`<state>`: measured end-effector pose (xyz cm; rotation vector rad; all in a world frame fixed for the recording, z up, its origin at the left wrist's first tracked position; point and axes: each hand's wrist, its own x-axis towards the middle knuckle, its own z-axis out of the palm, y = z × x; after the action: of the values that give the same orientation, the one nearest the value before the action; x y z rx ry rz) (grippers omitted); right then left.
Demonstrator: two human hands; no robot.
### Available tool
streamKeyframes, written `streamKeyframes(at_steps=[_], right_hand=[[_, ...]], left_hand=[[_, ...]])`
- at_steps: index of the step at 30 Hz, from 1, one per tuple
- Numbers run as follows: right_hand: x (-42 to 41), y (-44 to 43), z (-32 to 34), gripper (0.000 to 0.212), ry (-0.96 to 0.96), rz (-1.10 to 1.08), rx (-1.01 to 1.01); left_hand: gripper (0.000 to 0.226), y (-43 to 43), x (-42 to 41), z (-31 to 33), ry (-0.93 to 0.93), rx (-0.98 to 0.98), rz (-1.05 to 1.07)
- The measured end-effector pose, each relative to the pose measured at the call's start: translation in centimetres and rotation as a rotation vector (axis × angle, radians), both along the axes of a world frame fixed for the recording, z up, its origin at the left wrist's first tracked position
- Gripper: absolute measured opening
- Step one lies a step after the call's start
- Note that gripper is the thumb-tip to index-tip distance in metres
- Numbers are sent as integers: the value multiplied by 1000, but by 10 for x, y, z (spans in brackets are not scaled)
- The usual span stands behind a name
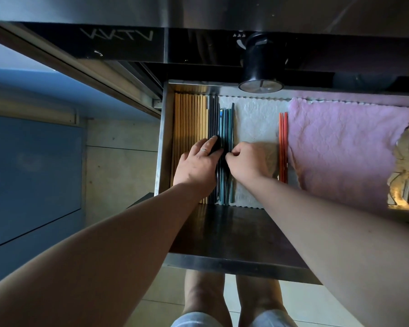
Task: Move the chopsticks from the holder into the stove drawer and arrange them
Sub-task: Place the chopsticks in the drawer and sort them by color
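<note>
The stove drawer (pixel 234 263) stands pulled out below me. Inside it, wooden chopsticks (pixel 190 119) lie in a row at the left, dark and teal chopsticks (pixel 223 123) lie beside them, and a few red chopsticks (pixel 283 133) rest further right. My left hand (pixel 197 165) lies flat with its fingers spread over the wooden and dark chopsticks. My right hand (pixel 247 161) is curled, its fingertips pinching the teal chopsticks at their right edge. The two hands nearly touch. No holder is visible.
A white liner (pixel 255 119) covers the drawer floor, and a pink cloth (pixel 345 149) lies over the right part. A black stove knob (pixel 261 64) juts out above the drawer's back. Blue cabinet fronts (pixel 31 171) stand at left. My legs show below.
</note>
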<state>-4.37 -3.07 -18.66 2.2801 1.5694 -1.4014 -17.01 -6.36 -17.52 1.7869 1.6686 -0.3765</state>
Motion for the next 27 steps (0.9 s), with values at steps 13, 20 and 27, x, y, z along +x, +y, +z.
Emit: streamKeyframes(at_steps=[13,20,27], right_hand=[[3,-6,-7,7,-99,102,5],[6,-14,-6,3,-36,157,104],[5,-15,-11,10,3,137,80]], left_hand=[[71,4,-1,3,-30,-11,27],[83,16,2,5,39,-2,-26],[83,20,4,5,87,-8,-84]])
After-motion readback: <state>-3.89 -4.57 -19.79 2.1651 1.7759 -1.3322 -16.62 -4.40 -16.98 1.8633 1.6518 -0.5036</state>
